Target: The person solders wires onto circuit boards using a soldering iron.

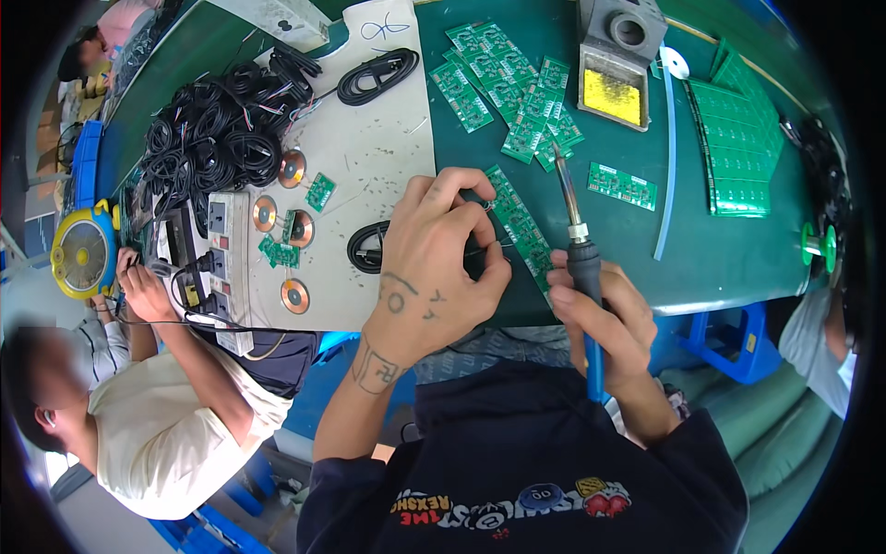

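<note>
My right hand [609, 319] grips a soldering iron [583, 263] with a black and blue handle, its metal tip pointing up and away over the table. My left hand [438, 254] is closed in a pinch at the left side of a long green circuit board [521, 226]. A thin dark cable runs through its fingers toward that board; its end is partly hidden. The coiled black cable [366, 247] lies left of this hand, partly behind it. Just beyond the iron's tip, several green circuit boards [517, 88] lie overlapping. Another board [623, 186] lies flat to the right.
At the back stands a soldering stand with a yellow sponge [611, 97]. Stacked green panels [738, 148] and a pale blue strip [666, 157] lie right. Left are bundled black cables [212, 129], copper coils [295, 295], a power strip [229, 268], a yellow fan [85, 251] and a co-worker [185, 406].
</note>
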Action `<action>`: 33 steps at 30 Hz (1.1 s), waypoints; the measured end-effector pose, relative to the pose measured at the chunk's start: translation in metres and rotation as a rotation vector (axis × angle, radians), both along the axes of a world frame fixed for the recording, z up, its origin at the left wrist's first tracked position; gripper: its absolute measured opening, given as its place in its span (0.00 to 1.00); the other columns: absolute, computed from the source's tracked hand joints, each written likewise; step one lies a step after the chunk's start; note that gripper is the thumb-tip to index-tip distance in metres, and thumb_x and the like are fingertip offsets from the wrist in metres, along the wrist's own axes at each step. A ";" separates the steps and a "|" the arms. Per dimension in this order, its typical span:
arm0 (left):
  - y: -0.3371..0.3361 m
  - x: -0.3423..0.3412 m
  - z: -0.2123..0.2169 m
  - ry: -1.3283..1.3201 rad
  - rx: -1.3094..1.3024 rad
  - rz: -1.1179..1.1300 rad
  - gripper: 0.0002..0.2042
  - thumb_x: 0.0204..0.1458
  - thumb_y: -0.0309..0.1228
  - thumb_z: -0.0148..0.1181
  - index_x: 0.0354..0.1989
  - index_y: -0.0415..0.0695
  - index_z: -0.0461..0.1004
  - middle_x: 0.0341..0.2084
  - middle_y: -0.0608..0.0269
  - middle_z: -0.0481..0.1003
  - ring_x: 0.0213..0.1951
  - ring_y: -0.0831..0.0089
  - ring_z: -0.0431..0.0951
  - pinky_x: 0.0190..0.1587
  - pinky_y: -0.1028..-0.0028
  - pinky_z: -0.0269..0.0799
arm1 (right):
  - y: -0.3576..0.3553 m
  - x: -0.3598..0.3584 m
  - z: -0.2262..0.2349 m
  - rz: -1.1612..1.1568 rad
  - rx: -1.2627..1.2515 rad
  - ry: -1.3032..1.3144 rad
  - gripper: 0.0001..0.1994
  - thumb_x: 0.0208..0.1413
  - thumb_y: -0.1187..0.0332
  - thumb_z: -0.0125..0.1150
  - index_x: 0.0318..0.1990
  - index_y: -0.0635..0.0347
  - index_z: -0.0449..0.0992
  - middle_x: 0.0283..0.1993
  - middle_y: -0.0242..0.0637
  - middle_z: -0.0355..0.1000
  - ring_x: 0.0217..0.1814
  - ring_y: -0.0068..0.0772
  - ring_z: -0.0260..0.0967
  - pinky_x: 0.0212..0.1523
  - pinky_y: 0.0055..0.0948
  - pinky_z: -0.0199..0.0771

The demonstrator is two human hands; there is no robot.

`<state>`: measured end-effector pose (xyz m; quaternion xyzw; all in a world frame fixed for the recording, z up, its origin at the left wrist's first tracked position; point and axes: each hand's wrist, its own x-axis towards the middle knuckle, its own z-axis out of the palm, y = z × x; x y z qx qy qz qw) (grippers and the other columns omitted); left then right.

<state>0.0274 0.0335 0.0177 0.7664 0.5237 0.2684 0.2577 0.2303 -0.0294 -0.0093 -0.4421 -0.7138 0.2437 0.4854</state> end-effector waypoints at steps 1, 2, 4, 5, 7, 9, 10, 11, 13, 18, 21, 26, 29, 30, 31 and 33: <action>0.000 0.001 -0.001 -0.005 -0.003 -0.001 0.08 0.41 0.22 0.65 0.20 0.44 0.71 0.50 0.64 0.74 0.43 0.62 0.70 0.49 0.66 0.71 | -0.002 0.005 0.001 -0.009 -0.003 -0.014 0.12 0.54 0.78 0.69 0.46 0.61 0.86 0.42 0.45 0.74 0.39 0.42 0.73 0.42 0.36 0.77; 0.000 0.001 -0.003 -0.009 0.003 -0.003 0.08 0.41 0.22 0.65 0.20 0.44 0.71 0.50 0.64 0.74 0.43 0.62 0.70 0.49 0.66 0.71 | -0.005 0.011 0.002 -0.017 -0.007 -0.028 0.11 0.54 0.77 0.69 0.46 0.60 0.86 0.41 0.45 0.74 0.37 0.40 0.72 0.40 0.35 0.77; 0.001 0.001 -0.003 -0.012 0.016 -0.004 0.08 0.41 0.22 0.65 0.20 0.44 0.70 0.50 0.64 0.75 0.43 0.62 0.70 0.49 0.66 0.71 | -0.007 0.020 0.006 -0.030 -0.011 -0.052 0.10 0.55 0.76 0.70 0.45 0.59 0.87 0.39 0.43 0.74 0.34 0.38 0.70 0.36 0.33 0.76; 0.001 0.001 -0.003 -0.013 0.023 -0.004 0.08 0.41 0.22 0.65 0.20 0.44 0.70 0.50 0.64 0.75 0.43 0.62 0.71 0.49 0.66 0.71 | -0.008 0.024 0.007 -0.036 -0.013 -0.064 0.10 0.56 0.75 0.71 0.45 0.59 0.88 0.38 0.43 0.74 0.32 0.36 0.69 0.35 0.32 0.75; 0.000 0.001 -0.003 -0.013 0.027 -0.002 0.08 0.41 0.22 0.65 0.20 0.44 0.70 0.50 0.64 0.75 0.43 0.62 0.71 0.49 0.66 0.71 | -0.009 0.029 0.010 0.018 0.000 -0.076 0.10 0.55 0.75 0.71 0.46 0.60 0.87 0.37 0.43 0.74 0.31 0.36 0.68 0.33 0.31 0.74; 0.000 0.000 -0.003 -0.006 0.038 -0.003 0.08 0.41 0.22 0.65 0.20 0.44 0.70 0.50 0.64 0.74 0.43 0.62 0.70 0.49 0.66 0.71 | -0.011 0.034 0.013 0.120 0.029 -0.095 0.12 0.55 0.75 0.71 0.47 0.62 0.87 0.35 0.43 0.75 0.28 0.35 0.67 0.31 0.30 0.72; 0.000 0.000 -0.004 -0.002 0.044 -0.004 0.08 0.41 0.22 0.65 0.20 0.44 0.70 0.50 0.64 0.74 0.43 0.62 0.70 0.49 0.66 0.71 | -0.011 0.035 0.013 0.171 0.044 -0.104 0.12 0.55 0.75 0.71 0.48 0.63 0.87 0.34 0.43 0.76 0.26 0.34 0.66 0.29 0.29 0.71; 0.000 0.000 -0.004 -0.003 0.044 -0.003 0.08 0.41 0.22 0.65 0.20 0.44 0.70 0.50 0.64 0.74 0.43 0.62 0.70 0.49 0.66 0.71 | -0.011 0.033 0.013 0.171 0.043 -0.105 0.12 0.55 0.75 0.71 0.48 0.63 0.87 0.34 0.43 0.76 0.26 0.34 0.66 0.29 0.29 0.71; 0.000 0.000 -0.005 -0.005 0.044 -0.009 0.08 0.41 0.22 0.65 0.20 0.44 0.69 0.50 0.64 0.74 0.43 0.61 0.70 0.49 0.66 0.71 | -0.011 0.023 0.012 0.109 0.029 -0.051 0.14 0.54 0.76 0.70 0.49 0.66 0.85 0.31 0.41 0.74 0.25 0.34 0.65 0.29 0.28 0.70; -0.001 0.000 0.000 0.016 0.013 -0.002 0.08 0.41 0.21 0.65 0.21 0.44 0.70 0.51 0.65 0.75 0.45 0.62 0.71 0.50 0.68 0.71 | -0.011 0.021 0.011 0.090 0.008 -0.033 0.17 0.53 0.77 0.68 0.51 0.73 0.83 0.27 0.38 0.73 0.23 0.32 0.63 0.28 0.26 0.70; -0.001 0.001 0.002 0.036 -0.018 0.007 0.07 0.41 0.19 0.64 0.22 0.43 0.71 0.52 0.66 0.76 0.47 0.63 0.72 0.51 0.70 0.72 | -0.011 0.023 0.011 0.130 0.001 -0.072 0.18 0.53 0.77 0.67 0.52 0.76 0.81 0.26 0.37 0.72 0.23 0.32 0.63 0.28 0.26 0.69; 0.000 0.001 -0.003 0.004 0.030 -0.004 0.09 0.40 0.22 0.66 0.20 0.44 0.69 0.49 0.65 0.74 0.42 0.61 0.70 0.48 0.66 0.72 | -0.014 0.022 0.010 0.130 -0.037 -0.063 0.18 0.54 0.77 0.67 0.52 0.75 0.81 0.26 0.38 0.73 0.23 0.32 0.64 0.28 0.26 0.70; 0.000 0.001 -0.004 0.011 0.030 -0.006 0.09 0.40 0.22 0.66 0.19 0.44 0.69 0.49 0.65 0.74 0.42 0.61 0.70 0.48 0.66 0.72 | -0.014 0.022 0.011 0.122 -0.058 -0.062 0.18 0.54 0.77 0.67 0.52 0.76 0.81 0.26 0.38 0.73 0.23 0.32 0.63 0.28 0.26 0.70; 0.001 0.001 -0.004 0.013 0.030 -0.006 0.09 0.40 0.22 0.66 0.19 0.44 0.69 0.49 0.65 0.74 0.42 0.61 0.70 0.47 0.66 0.72 | -0.014 0.022 0.012 0.119 -0.065 -0.062 0.18 0.54 0.77 0.68 0.52 0.76 0.81 0.26 0.38 0.72 0.23 0.32 0.63 0.28 0.26 0.70; 0.001 0.001 -0.004 0.012 0.029 -0.006 0.09 0.40 0.22 0.66 0.19 0.44 0.69 0.49 0.65 0.74 0.42 0.61 0.70 0.47 0.66 0.72 | -0.015 0.022 0.012 0.120 -0.066 -0.063 0.18 0.54 0.77 0.68 0.52 0.76 0.81 0.26 0.38 0.72 0.23 0.32 0.63 0.28 0.26 0.70; 0.001 0.001 -0.003 0.008 0.029 -0.006 0.09 0.40 0.22 0.66 0.19 0.44 0.69 0.49 0.65 0.74 0.42 0.61 0.70 0.47 0.66 0.72 | -0.015 0.021 0.014 0.118 -0.083 -0.061 0.18 0.54 0.76 0.68 0.52 0.76 0.81 0.26 0.38 0.73 0.23 0.32 0.63 0.28 0.26 0.70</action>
